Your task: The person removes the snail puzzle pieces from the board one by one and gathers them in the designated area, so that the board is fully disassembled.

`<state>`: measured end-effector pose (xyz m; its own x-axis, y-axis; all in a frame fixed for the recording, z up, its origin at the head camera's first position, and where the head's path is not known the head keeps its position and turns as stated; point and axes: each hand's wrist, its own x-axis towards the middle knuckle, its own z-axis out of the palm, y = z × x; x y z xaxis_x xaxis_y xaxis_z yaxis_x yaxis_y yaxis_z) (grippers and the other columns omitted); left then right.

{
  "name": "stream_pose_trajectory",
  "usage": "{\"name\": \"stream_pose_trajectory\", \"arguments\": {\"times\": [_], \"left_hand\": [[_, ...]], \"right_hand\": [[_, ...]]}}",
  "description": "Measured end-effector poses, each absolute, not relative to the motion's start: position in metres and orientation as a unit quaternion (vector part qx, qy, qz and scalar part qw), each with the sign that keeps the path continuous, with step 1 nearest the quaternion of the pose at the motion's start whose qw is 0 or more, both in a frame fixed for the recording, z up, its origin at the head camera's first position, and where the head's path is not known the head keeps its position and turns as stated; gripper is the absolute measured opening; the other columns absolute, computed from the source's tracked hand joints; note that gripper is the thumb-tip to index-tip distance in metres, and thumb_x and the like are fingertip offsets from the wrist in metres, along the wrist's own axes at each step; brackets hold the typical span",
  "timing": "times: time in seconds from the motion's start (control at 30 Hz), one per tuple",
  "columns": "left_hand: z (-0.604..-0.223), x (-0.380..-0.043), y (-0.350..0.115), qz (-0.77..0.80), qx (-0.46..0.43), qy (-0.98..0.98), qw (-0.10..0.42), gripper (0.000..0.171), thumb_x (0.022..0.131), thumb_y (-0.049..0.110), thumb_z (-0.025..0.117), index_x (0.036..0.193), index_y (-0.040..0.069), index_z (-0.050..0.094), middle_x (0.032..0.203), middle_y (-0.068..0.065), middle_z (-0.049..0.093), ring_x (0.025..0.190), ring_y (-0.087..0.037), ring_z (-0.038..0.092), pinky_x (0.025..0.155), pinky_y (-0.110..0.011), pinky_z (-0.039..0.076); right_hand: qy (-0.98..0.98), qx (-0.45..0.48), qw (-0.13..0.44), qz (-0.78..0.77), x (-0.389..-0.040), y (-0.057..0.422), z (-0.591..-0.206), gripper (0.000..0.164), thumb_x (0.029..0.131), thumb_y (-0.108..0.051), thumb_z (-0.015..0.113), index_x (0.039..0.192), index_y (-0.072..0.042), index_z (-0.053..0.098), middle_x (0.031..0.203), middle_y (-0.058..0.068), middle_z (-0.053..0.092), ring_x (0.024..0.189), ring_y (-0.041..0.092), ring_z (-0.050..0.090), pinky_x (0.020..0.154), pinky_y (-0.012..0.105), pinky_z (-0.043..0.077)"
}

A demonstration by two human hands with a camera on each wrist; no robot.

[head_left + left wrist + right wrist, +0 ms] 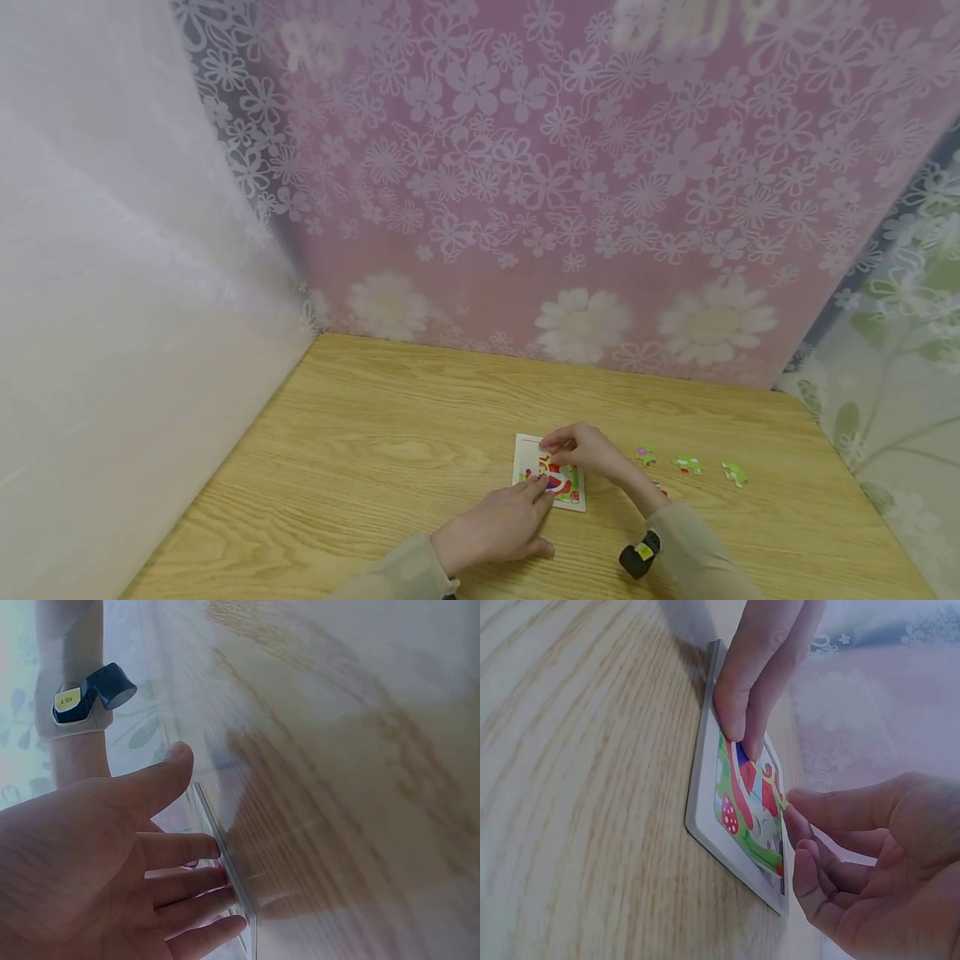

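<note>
A white-framed jigsaw puzzle (527,450) with a colourful picture lies on the table in front of me. My left hand (501,521) rests on its near left part, straight fingertips pressing on the pieces. In the right wrist view, two left fingers (744,690) touch the picture beside a blue and red area, and a red spotted mushroom (730,815) shows near the frame. My right hand (588,452) is over the far right side of the puzzle. Its thumb and forefinger pinch a small puzzle piece (784,803) at the picture's edge, mostly hidden by the fingertips.
Loose puzzle pieces lie right of the frame: one with a purple flower (644,455), a green one (687,464) and another green one (734,474). A red-edged piece (660,490) is partly hidden by the right forearm. Patterned curtains (525,208) enclose the wooden table (375,433).
</note>
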<state>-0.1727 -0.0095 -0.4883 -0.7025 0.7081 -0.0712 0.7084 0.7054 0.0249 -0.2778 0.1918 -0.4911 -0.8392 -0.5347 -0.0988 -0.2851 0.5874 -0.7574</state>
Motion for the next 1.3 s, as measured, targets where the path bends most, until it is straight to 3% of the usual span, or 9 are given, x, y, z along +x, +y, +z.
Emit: {"name": "stream_pose_trajectory", "arguments": {"times": [0.33,0.6,1.07,1.3], "left_hand": [[-0.4879,-0.1717,-0.009,-0.001,0.382,0.924,0.036,0.075,0.096,0.059,0.058,0.149,0.006,0.05,0.156,-0.012,0.044,0.144,-0.02,0.042,0.111,-0.026,0.041],[-0.4885,-0.1723,-0.0101,-0.004,0.381,0.924,0.028,0.075,0.095,0.059,0.06,0.148,0.007,0.051,0.156,-0.012,0.043,0.143,-0.019,0.043,0.109,-0.027,0.043],[-0.4877,-0.1756,-0.0112,-0.014,0.4,0.916,0.027,0.077,0.096,0.061,0.056,0.149,0.006,0.049,0.157,-0.005,0.043,0.143,-0.021,0.043,0.113,-0.028,0.039],[-0.4929,-0.1762,-0.0112,-0.007,0.428,0.904,0.011,0.068,0.097,0.058,0.056,0.151,0.017,0.048,0.156,-0.001,0.045,0.141,-0.029,0.047,0.11,-0.036,0.044]], "right_hand": [[0.884,-0.244,0.162,-0.365,-0.2805,0.1897,-0.4924,0.017,0.089,-0.001,0.073,0.106,-0.001,0.076,0.099,0.01,0.076,0.083,0.014,0.065,0.069,0.027,0.052],[0.892,-0.264,0.151,-0.334,-0.2788,0.1861,-0.4908,0.021,0.081,0.004,0.079,0.099,-0.005,0.073,0.088,0.004,0.066,0.076,0.012,0.057,0.066,0.026,0.049],[0.896,-0.278,0.152,-0.312,-0.2803,0.1851,-0.4888,0.033,0.076,0.018,0.069,0.098,-0.007,0.073,0.088,0.004,0.062,0.078,0.013,0.053,0.066,0.026,0.046],[0.905,-0.263,0.146,-0.301,-0.2782,0.1828,-0.4904,0.034,0.075,0.02,0.07,0.094,-0.009,0.071,0.085,0.002,0.06,0.078,0.015,0.053,0.067,0.027,0.047]]}}
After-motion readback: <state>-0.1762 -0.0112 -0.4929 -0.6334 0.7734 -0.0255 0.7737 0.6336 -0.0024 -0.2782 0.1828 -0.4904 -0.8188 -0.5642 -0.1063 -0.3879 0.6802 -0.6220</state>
